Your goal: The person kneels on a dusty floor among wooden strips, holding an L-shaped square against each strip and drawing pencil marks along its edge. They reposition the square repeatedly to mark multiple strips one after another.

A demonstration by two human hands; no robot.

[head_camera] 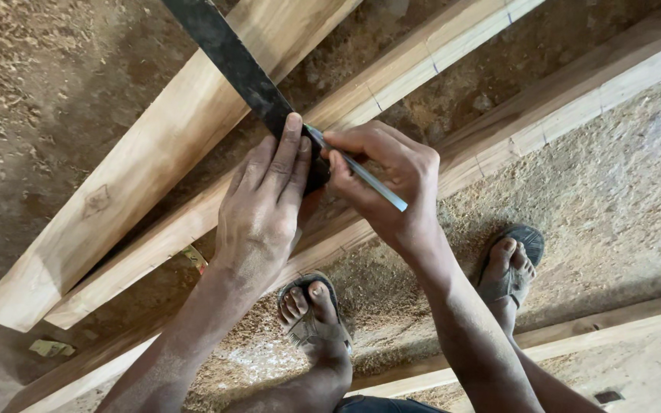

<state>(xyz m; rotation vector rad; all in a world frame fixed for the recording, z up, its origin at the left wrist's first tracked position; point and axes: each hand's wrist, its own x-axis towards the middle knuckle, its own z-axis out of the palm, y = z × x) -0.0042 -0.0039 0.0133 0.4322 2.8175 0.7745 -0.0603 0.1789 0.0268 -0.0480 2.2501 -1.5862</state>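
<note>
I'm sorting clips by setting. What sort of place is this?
Probably a woodworking yard or carpentry shop: planed planks lie on a floor covered in sawdust, and the left hand presses a square while the right hand marks with a pen.

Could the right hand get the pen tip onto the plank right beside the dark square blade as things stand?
Probably yes: the right hand holds the pen right beside the dark square blade, which the left hand presses on the plank; nothing lies between.
</note>
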